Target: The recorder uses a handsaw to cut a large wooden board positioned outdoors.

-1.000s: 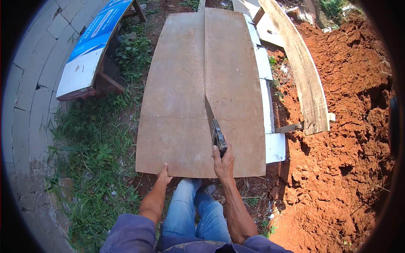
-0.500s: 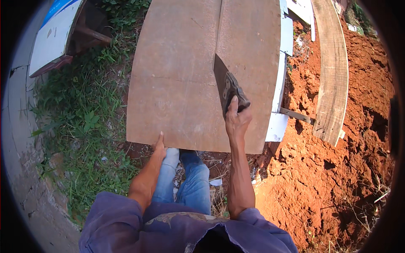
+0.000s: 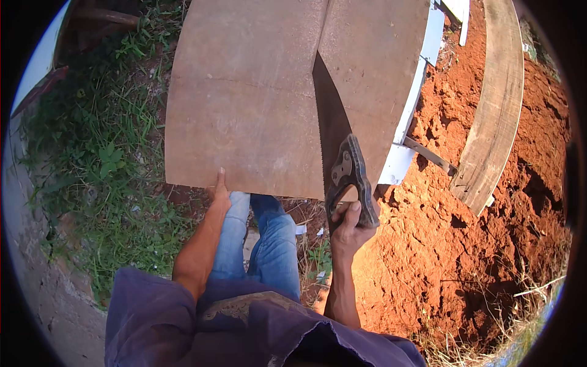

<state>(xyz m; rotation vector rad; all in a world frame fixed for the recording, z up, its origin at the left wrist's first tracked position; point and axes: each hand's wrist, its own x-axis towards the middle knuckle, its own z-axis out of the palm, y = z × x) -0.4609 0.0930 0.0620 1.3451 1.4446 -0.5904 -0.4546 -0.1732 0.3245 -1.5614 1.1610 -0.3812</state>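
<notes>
A wide brown wooden board lies in front of me, with a dark straight slit running down its middle from the far side. My right hand is closed round the dark handle of a handsaw. The saw's toothed edge faces left, and its tip meets the near end of the slit. My left hand grips the board's near edge, left of the saw. One digit lies on top of the board; the other fingers are hidden beneath.
White panels show under the board's right side. Farther right, a long plank lies over red soil, with a narrow strip between it and the board. Grass and a pale concrete edge are on the left.
My right hand has drawn the saw back toward me, past the board's near edge, so more blade shows. My left hand keeps its place on the board; the whole view has shifted slightly.
</notes>
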